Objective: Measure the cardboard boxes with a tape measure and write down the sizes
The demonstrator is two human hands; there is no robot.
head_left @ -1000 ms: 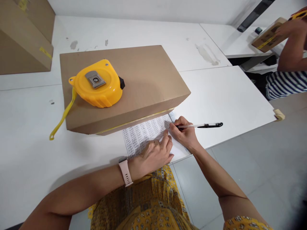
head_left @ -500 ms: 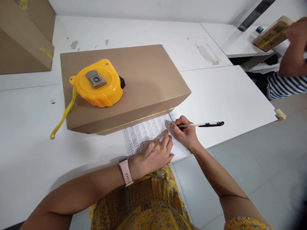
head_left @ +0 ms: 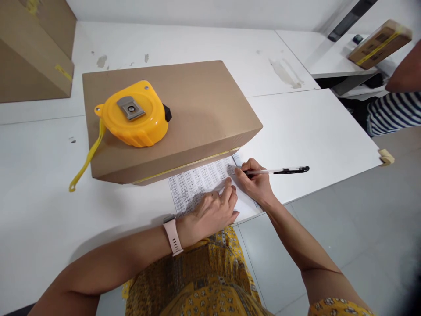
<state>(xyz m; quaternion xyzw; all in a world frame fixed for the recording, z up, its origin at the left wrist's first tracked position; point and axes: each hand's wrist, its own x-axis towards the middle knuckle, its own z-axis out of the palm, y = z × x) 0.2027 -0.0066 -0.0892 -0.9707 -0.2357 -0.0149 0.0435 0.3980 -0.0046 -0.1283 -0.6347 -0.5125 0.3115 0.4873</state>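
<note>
My right hand grips a pen, its tip on a sheet of paper covered in rows of handwriting. Resting on the lower part of that sheet, my left hand has its fingers stretched out and holds nothing. A cardboard box stands just beyond both hands and hides the far edge of the paper. On top of the box sits a large yellow tape measure with a yellow wrist strap hanging over the side.
A larger cardboard box stands at the far left of the white table. At the upper right, a person in a striped top is beside a small taped box. The table's front edge runs close to my body.
The pen has shifted very slightly to the right in my right hand. At the right, the other person's hand has left the small taped box. My left hand stays put.
</note>
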